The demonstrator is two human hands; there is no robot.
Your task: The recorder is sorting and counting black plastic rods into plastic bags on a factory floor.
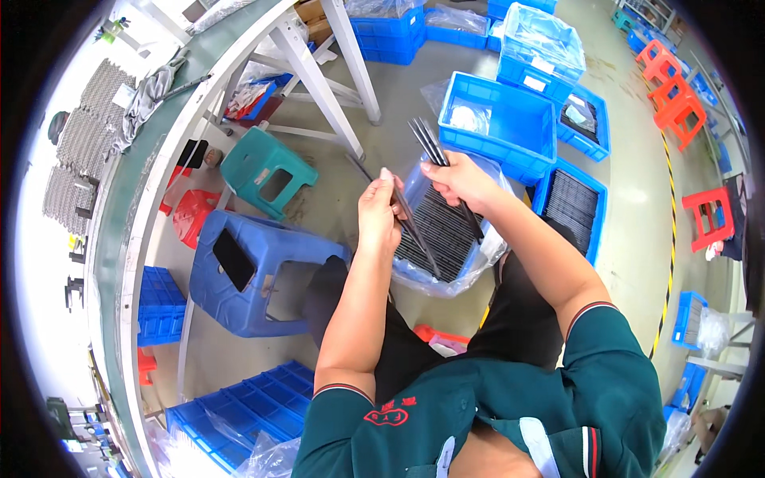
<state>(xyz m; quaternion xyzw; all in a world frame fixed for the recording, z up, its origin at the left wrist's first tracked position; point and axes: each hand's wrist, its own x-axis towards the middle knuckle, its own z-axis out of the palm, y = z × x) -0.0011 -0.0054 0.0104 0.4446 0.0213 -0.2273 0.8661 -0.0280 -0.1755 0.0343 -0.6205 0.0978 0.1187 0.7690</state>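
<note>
A: Worker's L hand [380,213], pls?
B: Clenched on slim dark rods [416,233], exact no. unclear, slanting over the plastic-lined bin [488,253].
A: And R hand [464,182]?
B: Grasping a dark bundle [428,142], upper ends fanned slightly, above same bin, where more rods lie in rows. Blue stool [267,247] to worker's L; open blue crate [518,123] beyond, approx. fwd R.

Beside the white right-hand edge of a long green-topped workbench [106,271] are a teal plastic stool [249,163] and a blue plastic stool [275,248]. Well apart, black-and-yellow tape [670,239] lines the shiny grey floor [625,239], red plastic stools [683,111] beyond.
</note>
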